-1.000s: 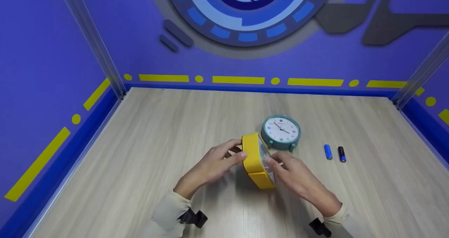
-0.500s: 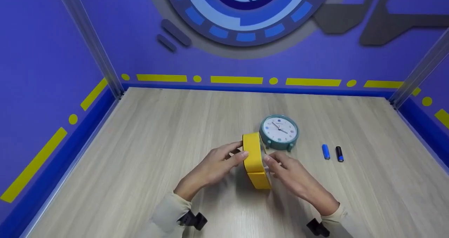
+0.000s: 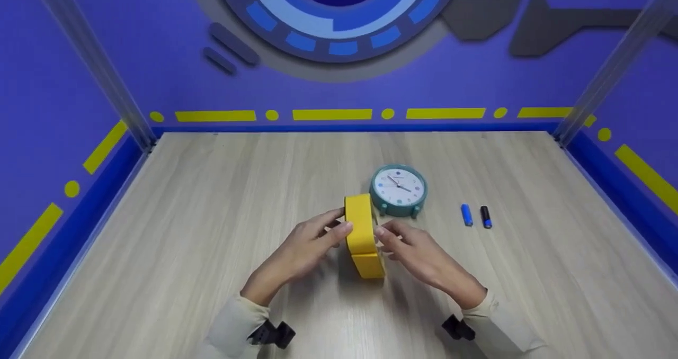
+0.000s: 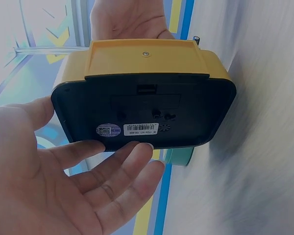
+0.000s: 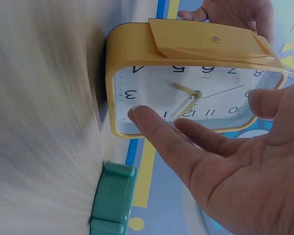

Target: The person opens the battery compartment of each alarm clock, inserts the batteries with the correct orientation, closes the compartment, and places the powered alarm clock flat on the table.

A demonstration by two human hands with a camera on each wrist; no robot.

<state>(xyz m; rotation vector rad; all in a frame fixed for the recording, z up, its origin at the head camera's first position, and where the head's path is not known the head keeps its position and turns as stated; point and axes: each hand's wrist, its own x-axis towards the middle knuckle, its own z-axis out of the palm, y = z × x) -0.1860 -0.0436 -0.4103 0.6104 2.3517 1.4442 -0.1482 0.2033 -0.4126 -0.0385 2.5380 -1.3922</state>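
A yellow alarm clock [image 3: 360, 224] stands on one short end over the table, its dial facing right and its base towards me. My left hand [image 3: 296, 250] grips it from the left, thumb on the yellow end and fingers along the edge of the black back [image 4: 191, 103]. On that back, a label, small knobs and a flat cover panel show. From the other side, my right hand [image 3: 426, 256] touches the white dial [image 5: 152, 93], thumb near the 9 and a straight finger near the 2.
Just behind the yellow clock, a round green alarm clock [image 3: 399, 185] lies tilted back, dial up. To its right, a blue battery [image 3: 466, 215] and a black-and-blue battery [image 3: 486, 217] lie side by side on the wooden table [image 3: 228, 173]. Blue printed walls [image 3: 318, 94] enclose the back and sides.
The yellow clock has turned slightly, so its dial shows less from the head. Both hands stay on it. The whole head view has shifted, moving the scene leftwards.
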